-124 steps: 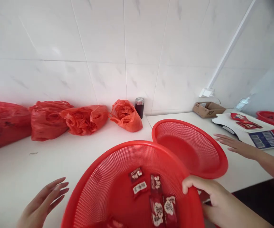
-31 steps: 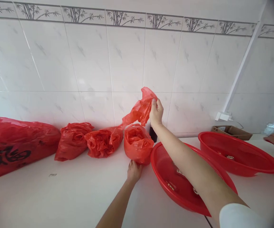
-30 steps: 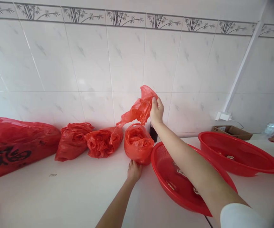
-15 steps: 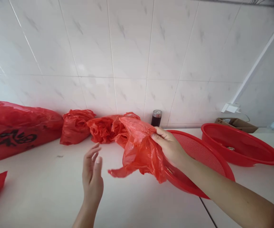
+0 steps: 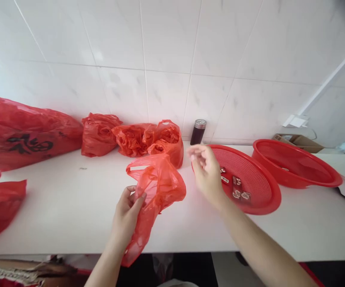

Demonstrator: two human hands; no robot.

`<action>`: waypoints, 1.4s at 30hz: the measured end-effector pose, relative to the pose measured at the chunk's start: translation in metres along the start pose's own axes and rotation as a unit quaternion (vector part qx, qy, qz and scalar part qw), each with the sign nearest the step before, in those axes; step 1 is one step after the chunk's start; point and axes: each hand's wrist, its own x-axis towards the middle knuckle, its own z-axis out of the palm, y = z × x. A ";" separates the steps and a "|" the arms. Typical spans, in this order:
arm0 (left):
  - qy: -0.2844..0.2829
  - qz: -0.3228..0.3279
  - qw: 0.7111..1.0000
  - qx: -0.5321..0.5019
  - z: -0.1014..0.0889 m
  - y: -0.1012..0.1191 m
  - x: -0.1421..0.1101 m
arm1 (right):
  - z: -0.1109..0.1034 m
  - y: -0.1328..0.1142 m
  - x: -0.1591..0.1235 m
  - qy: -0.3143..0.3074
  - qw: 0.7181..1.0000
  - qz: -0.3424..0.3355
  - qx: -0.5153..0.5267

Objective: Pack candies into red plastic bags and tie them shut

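Bag has just been passed to L hand: it's pinched b/w thumb & fingers, grip nearly closed, and held over surface, its tail hung past the near edge. R hand is thus freed: fingers half-curled, nothing seen in grip, held by basket w/ small packets; contact can't be told.

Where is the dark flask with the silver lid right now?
In the head view, the flask stands against the tiled wall, between the bunched red bags and a red basket.
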 end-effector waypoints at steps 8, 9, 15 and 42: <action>0.051 0.053 0.996 -0.041 -0.003 -0.009 -0.003 | 0.055 0.000 -0.069 -0.381 0.893 -0.039 -0.237; 0.072 0.053 0.995 -0.047 -0.011 -0.011 -0.002 | 0.051 0.012 -0.072 -0.422 0.864 -0.019 -0.274; 0.214 0.027 0.976 -0.014 -0.074 -0.036 0.003 | 0.000 0.045 -0.068 -0.488 0.773 0.067 -0.399; 0.084 -0.099 0.962 0.241 -0.034 -0.044 0.010 | -0.163 0.185 0.045 -0.418 0.763 0.257 -0.420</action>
